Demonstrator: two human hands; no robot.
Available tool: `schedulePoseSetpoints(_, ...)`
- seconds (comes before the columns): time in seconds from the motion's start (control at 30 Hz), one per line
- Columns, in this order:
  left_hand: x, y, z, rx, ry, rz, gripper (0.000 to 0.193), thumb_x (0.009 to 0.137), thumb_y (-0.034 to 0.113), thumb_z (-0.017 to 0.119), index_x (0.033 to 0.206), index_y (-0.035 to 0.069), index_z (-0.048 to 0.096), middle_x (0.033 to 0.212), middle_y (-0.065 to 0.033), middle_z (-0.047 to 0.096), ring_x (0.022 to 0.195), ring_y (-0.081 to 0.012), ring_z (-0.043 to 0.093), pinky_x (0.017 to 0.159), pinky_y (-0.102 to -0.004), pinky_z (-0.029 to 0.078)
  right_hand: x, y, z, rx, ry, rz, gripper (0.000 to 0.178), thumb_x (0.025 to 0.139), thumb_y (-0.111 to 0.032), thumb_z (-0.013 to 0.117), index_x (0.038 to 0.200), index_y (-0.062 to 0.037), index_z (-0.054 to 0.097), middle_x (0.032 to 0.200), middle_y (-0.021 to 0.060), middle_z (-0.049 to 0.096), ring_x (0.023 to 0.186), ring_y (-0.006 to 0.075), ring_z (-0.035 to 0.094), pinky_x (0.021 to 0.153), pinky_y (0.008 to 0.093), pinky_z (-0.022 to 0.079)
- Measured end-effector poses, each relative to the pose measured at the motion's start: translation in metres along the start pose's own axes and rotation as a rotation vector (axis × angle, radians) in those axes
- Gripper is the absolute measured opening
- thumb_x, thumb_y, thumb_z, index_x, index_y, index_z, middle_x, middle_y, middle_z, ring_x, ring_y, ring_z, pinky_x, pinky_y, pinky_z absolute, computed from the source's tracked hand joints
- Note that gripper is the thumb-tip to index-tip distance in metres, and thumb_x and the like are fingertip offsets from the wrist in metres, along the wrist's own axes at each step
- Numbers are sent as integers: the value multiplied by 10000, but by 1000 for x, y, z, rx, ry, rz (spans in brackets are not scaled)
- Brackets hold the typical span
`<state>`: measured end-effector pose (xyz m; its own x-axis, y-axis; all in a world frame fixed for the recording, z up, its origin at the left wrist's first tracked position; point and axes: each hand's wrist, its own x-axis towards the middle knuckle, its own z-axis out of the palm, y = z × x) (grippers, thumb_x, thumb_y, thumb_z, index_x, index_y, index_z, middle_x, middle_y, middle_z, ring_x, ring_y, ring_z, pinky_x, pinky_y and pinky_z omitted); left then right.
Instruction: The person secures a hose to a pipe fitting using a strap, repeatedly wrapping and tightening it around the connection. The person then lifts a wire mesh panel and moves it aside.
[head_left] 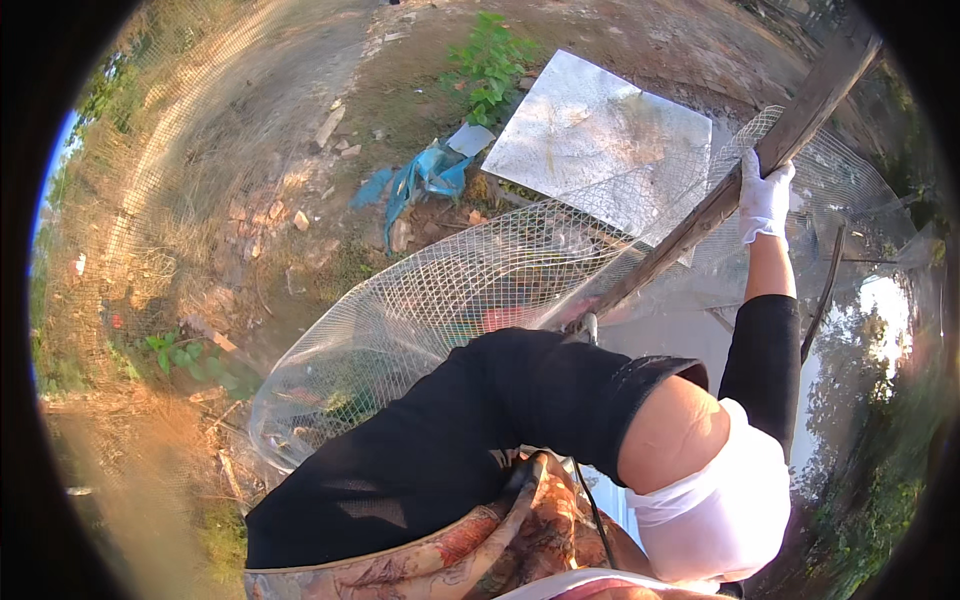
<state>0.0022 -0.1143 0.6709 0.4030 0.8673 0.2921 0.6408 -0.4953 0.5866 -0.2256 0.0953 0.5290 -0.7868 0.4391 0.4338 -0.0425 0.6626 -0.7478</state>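
White cotton covers the right hand (765,200), which is closed around a long weathered wooden pole (740,180) near the pole's upper end, fingers wrapped over its top edge. The pole runs on a slant from the upper right corner of the view down toward the middle, where its lower end disappears behind a black sleeve (480,430). That sleeve belongs to the left arm, which crosses the lower half of the view; the left hand itself is hidden past the sleeve, so I cannot tell whether it is open or closed or what it holds. The right forearm also wears a black sleeve, bare at the wrist just below the glove.

Under and beside the pole lies a sheet of wire mesh (450,290), curved like a shallow trough, its lower edge sweeping from the left of the sleeve up toward the gloved hand. The pole rests along or just above the mesh's upper edge; whether they touch is unclear.

On the dirt ground beyond the mesh lie a flat silvery metal sheet (600,140), a crumpled blue plastic scrap (420,180) just left of it, and a green leafy plant (490,60) above both.
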Motion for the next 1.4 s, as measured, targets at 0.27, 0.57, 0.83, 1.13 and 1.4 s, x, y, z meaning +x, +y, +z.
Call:
schedulePoseSetpoints(0.27,55,-66,-97,555,778,-167,433,828,357,664,1193,125,693,1030,-110,733,914,-332,694,844,-419,547,9,15,12,-196,104,49,686,940,-324,739,1431,-5,381,1229,172,642,1059,262,639,954,363,489)
schedulePoseSetpoints(0.57,-183,-33,-64,613,486,-901,703,877,342,715,1498,137,457,1322,-165,616,1166,-345,621,1009,-474,500,11,26,6,61,47,12,646,921,-300,757,1364,16,409,1213,183,642,1063,263,644,951,364,497)
schedulePoseSetpoints(0.83,-495,209,231,-1065,-282,-2660,881,906,770,438,1449,79,492,1125,-152,697,1114,-354,637,1050,-470,444,29,29,-1,-135,14,82,752,916,-375,764,1401,43,368,1266,181,616,1102,263,630,989,364,490)
schedulePoseSetpoints(1.13,-386,267,508,-1903,2584,-1571,1234,730,947,474,1628,213,54,1614,-310,203,1426,-554,301,1122,-695,280,76,80,-10,-359,-32,-53,868,901,-549,709,1436,67,412,1377,208,581,1232,320,583,1049,397,448)
schedulePoseSetpoints(1.4,-411,186,438,-1173,3163,-1160,1079,868,857,395,1624,169,49,1634,-299,110,1461,-536,224,1154,-676,255,92,95,-24,-453,-148,11,961,830,-580,743,1416,101,403,1390,264,534,1215,371,577,1017,432,480)
